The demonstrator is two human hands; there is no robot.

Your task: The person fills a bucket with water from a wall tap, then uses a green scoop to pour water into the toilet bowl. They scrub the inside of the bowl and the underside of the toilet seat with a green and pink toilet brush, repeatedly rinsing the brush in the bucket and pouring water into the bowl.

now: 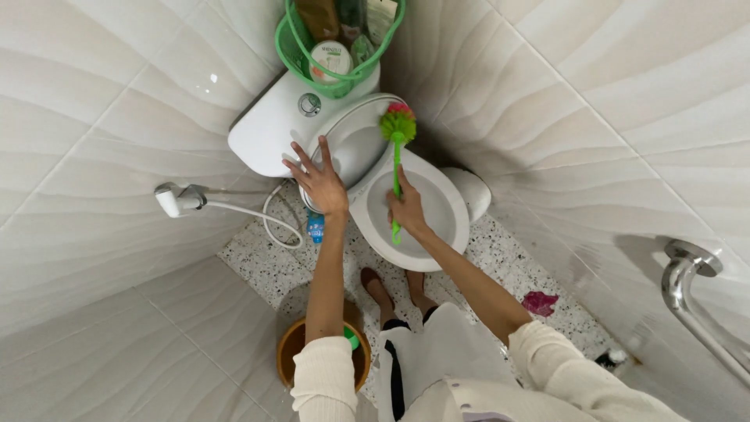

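place: home bathroom | signs: white toilet (406, 195), tiled walls (94, 117), hand sprayer (173, 199), steel grab bar (695, 289)

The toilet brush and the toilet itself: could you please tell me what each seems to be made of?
The toilet brush in the right hand looks like plastic: a thin, bright green handle and a tuft of green and pink bristles. The toilet, which the left hand rests on, looks like glazed white ceramic, smooth and glossy, though its lid may be plastic.
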